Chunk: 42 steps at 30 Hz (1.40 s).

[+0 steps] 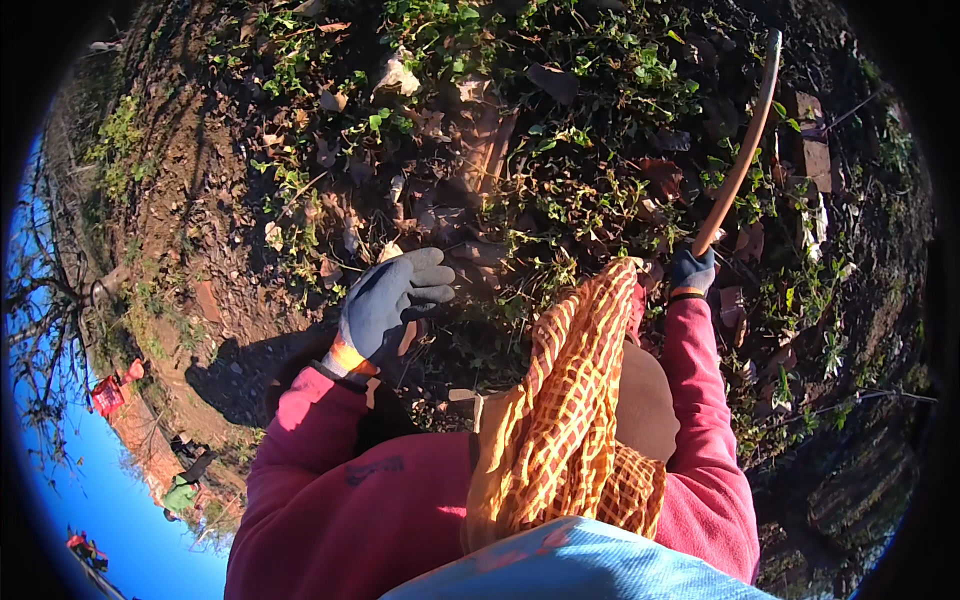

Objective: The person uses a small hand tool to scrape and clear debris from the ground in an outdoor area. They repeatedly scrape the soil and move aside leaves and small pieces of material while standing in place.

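Observation:
My left hand [390, 300], in a grey-blue work glove with an orange cuff, hovers above leaf-strewn ground. Its fingers are stretched out towards the right, and nothing is in it. A matching glove covers my right hand [690, 268], which is closed around the lower end of a long, slightly curved tool [742, 161]. Brown for most of its length, the tool turns greyish near its tip and points up and away from me. I cannot tell its exact kind. Low green weeds [592, 202] and dry leaves lie before both hands.
A yellow-and-brown checked scarf [562, 397] hangs down my front. Bricks [816, 161] lie on the ground at right. Bare soil [202, 165] slopes at left. Farther off are a person in green [180, 495], a red item [107, 395] and leafless branches [45, 300].

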Available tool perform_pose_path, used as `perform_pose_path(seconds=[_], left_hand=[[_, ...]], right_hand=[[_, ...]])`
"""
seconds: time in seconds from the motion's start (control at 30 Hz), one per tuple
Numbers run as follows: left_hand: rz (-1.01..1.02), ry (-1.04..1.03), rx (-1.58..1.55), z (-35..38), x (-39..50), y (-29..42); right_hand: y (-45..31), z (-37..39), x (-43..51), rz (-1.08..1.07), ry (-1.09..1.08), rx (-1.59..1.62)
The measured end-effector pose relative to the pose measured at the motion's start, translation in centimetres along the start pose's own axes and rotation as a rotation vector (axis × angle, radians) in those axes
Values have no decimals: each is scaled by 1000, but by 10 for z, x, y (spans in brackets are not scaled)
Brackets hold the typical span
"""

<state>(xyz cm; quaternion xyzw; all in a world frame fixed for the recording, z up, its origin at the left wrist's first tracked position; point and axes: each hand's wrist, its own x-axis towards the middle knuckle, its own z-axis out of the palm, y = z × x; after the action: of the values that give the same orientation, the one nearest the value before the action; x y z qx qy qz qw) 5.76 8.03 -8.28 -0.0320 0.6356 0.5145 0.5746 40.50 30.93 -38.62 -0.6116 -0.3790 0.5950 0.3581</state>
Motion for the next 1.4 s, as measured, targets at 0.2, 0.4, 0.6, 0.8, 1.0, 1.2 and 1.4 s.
perform_pose_path(seconds=[0.2, 0.4, 0.6, 0.8, 1.0, 1.2, 1.4], left_hand=[[-31, 12, 87, 0, -1, -1], [-13, -3, 77, -3, -1, -2], [-45, -5, 7, -7, -1, -3], [-46, 5, 40, -6, -3, -1], [-32, 24, 134, -1, -7, 1], [-3, 28, 79, -1, -11, 1], [-1, -10, 42, -4, -18, 8]], right_hand=[[-1, 33, 14, -50, -76, -670], [24, -47, -87, 67, -101, -979], [27, -143, -154, 105, -109, -717], [38, -94, -107, 173, 57, -662], [1, 26, 5, 207, -120, -40], [1, 94, 11, 49, -152, -452], [44, 66, -30, 129, -347, -836]])
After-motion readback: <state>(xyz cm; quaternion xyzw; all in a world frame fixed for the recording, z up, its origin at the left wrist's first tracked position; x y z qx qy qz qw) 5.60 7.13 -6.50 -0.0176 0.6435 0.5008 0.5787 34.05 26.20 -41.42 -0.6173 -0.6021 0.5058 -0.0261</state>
